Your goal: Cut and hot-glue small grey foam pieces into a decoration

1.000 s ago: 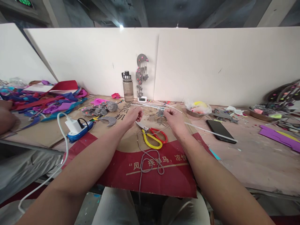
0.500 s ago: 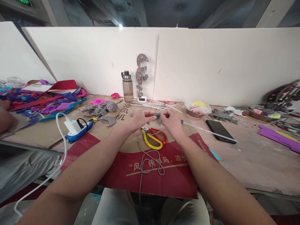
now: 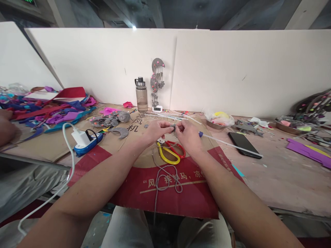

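My left hand (image 3: pixel 156 130) and my right hand (image 3: pixel 188 135) meet above the cardboard sheet (image 3: pixel 144 162), fingers pinched together on a small grey felt piece (image 3: pixel 173 127) held between them. Just below the hands lie scissors with one yellow and one red handle (image 3: pixel 171 153). A grey cord (image 3: pixel 165 179) loops over the red part of the cardboard and hangs off the front edge. A pile of grey felt shapes (image 3: pixel 111 121) sits to the left of my left hand.
A water bottle (image 3: pixel 141 95) and a grey felt hanging ornament (image 3: pixel 156 81) stand by the white back wall. A power strip with a white charger (image 3: pixel 85 141) lies left, a black phone (image 3: pixel 242 140) and a clear rod (image 3: pixel 227 144) right. Coloured felt scraps (image 3: pixel 49 109) heap far left.
My hands were apart a second ago; they have come together and pinch the grey felt piece between them. The view shifted slightly.
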`<state>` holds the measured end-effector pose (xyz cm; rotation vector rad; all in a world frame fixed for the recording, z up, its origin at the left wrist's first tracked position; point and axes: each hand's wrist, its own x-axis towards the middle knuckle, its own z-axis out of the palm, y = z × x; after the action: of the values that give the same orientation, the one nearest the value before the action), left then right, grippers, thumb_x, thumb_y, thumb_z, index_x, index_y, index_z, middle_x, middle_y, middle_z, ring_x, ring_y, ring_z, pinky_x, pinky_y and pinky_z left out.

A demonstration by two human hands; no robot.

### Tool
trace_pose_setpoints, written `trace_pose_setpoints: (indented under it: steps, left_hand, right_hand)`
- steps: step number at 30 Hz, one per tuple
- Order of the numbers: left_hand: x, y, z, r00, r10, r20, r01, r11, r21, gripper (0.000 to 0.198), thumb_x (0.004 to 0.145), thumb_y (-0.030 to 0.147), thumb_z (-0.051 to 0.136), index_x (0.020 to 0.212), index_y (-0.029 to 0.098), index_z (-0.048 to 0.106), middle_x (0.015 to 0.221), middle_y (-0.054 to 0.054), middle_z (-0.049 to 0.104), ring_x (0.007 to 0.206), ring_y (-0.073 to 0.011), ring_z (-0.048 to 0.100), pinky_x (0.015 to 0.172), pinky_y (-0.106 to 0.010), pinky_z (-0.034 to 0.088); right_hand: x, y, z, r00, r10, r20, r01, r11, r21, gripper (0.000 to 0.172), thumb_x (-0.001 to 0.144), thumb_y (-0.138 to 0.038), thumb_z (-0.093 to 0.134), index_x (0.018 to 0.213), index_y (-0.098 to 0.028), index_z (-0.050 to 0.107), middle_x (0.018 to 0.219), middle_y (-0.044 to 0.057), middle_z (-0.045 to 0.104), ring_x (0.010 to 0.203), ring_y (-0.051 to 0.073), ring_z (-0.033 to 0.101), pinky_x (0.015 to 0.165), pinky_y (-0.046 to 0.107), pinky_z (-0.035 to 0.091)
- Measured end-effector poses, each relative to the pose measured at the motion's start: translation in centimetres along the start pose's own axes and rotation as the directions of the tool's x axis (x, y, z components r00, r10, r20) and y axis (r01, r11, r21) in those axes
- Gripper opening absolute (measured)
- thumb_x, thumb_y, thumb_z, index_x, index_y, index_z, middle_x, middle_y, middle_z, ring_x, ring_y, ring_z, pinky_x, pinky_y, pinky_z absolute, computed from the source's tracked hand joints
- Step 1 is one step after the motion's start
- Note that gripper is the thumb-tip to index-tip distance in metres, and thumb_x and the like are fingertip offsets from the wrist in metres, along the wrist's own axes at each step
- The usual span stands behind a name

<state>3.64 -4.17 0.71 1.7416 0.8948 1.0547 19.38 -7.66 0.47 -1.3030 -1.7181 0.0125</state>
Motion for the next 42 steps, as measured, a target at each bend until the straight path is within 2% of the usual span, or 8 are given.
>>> trace_pose_setpoints:
  steps: [5, 10, 16, 23, 26, 32, 38, 42]
  left_hand:
    - [0.2, -0.4, 0.0, 0.999, 0.001, 0.044, -0.001, 1.000, -0.016, 0.033, 0.066, 0.033, 0.073, 0.093, 0.014, 0.072, 0.078, -0.003, 0.067, 0.059, -0.0091, 0.053, 0.045, -0.019, 0.043]
    - [0.4, -0.9, -0.1, 1.000, -0.025, -0.002, 0.024, 0.999, -0.025, 0.024, 0.069, 0.031, 0.069, 0.085, 0.013, 0.072, 0.075, -0.004, 0.067, 0.062, -0.0105, 0.055, 0.045, -0.019, 0.043]
    - [0.4, -1.0, -0.2, 0.996, -0.073, -0.042, 0.071, 0.997, -0.035, 0.020, 0.070, 0.032, 0.070, 0.079, 0.014, 0.070, 0.057, 0.002, 0.057, 0.046, -0.0051, 0.042, 0.041, -0.017, 0.029]
    - [0.4, -1.0, 0.1, 0.994, -0.005, 0.111, 0.026, 0.980, -0.195, 0.027, 0.065, 0.031, 0.076, 0.083, 0.013, 0.069, 0.069, 0.000, 0.063, 0.055, -0.0067, 0.050, 0.053, -0.020, 0.040]
    - [0.3, -0.9, 0.1, 0.994, -0.008, 0.106, 0.030, 0.978, -0.208, 0.028, 0.068, 0.034, 0.075, 0.085, 0.013, 0.070, 0.070, -0.001, 0.063, 0.056, -0.0070, 0.050, 0.055, -0.021, 0.041]
    - [0.6, -1.3, -0.2, 0.997, -0.015, 0.070, 0.028, 0.982, -0.189, 0.026, 0.075, 0.039, 0.069, 0.074, 0.013, 0.068, 0.066, -0.001, 0.062, 0.054, -0.0071, 0.049, 0.054, -0.021, 0.039]
    - [0.4, -1.1, 0.0, 0.990, 0.011, 0.143, 0.032, 0.953, -0.300, 0.032, 0.064, 0.030, 0.079, 0.091, 0.014, 0.071, 0.078, -0.002, 0.066, 0.065, -0.0088, 0.055, 0.059, -0.022, 0.041]
    - [0.3, -1.1, 0.1, 0.993, -0.043, 0.109, 0.073, 0.954, -0.290, 0.024, 0.067, 0.027, 0.076, 0.085, 0.013, 0.069, 0.073, -0.003, 0.066, 0.061, -0.0089, 0.056, 0.054, -0.021, 0.041]
  right_hand:
    - [0.1, 0.1, 0.0, 1.000, 0.001, -0.006, -0.002, 0.999, -0.045, 0.011, 0.080, -0.019, 0.049, 0.070, -0.021, 0.051, 0.070, 0.002, 0.058, 0.064, 0.015, 0.048, 0.063, 0.028, 0.035]
    - [0.1, -0.2, 0.0, 1.000, 0.014, 0.019, -0.015, 1.000, 0.011, 0.011, 0.080, -0.021, 0.051, 0.069, -0.021, 0.053, 0.071, 0.002, 0.059, 0.066, 0.015, 0.050, 0.064, 0.027, 0.036]
    - [0.1, -0.3, -0.1, 0.998, 0.046, 0.052, -0.051, 0.993, 0.107, 0.009, 0.080, -0.022, 0.051, 0.073, -0.020, 0.056, 0.072, 0.001, 0.059, 0.065, 0.014, 0.050, 0.064, 0.026, 0.037]
    - [0.3, -0.3, -0.3, 0.990, 0.136, 0.030, -0.138, 0.984, 0.111, 0.010, 0.078, -0.022, 0.050, 0.069, -0.020, 0.054, 0.066, 0.000, 0.059, 0.060, 0.013, 0.049, 0.063, 0.026, 0.037]
    - [0.3, -0.2, -0.3, 0.990, 0.139, 0.022, -0.141, 0.983, 0.117, 0.010, 0.077, -0.022, 0.051, 0.068, -0.020, 0.055, 0.066, 0.000, 0.059, 0.061, 0.014, 0.050, 0.063, 0.026, 0.037]
    - [0.2, -0.4, -0.3, 0.991, 0.135, 0.020, -0.137, 0.984, 0.116, 0.011, 0.078, -0.023, 0.051, 0.068, -0.020, 0.055, 0.066, 0.000, 0.059, 0.060, 0.013, 0.049, 0.062, 0.026, 0.037]
    - [0.4, -0.3, -0.4, 0.986, 0.169, 0.012, -0.169, 0.978, 0.123, 0.010, 0.076, -0.022, 0.051, 0.067, -0.020, 0.055, 0.065, 0.000, 0.060, 0.060, 0.013, 0.049, 0.062, 0.027, 0.037]
    - [0.4, -0.4, -0.5, 0.980, 0.198, 0.015, -0.198, 0.972, 0.128, 0.010, 0.075, -0.023, 0.052, 0.066, -0.020, 0.055, 0.064, 0.000, 0.060, 0.059, 0.013, 0.049, 0.062, 0.027, 0.037]
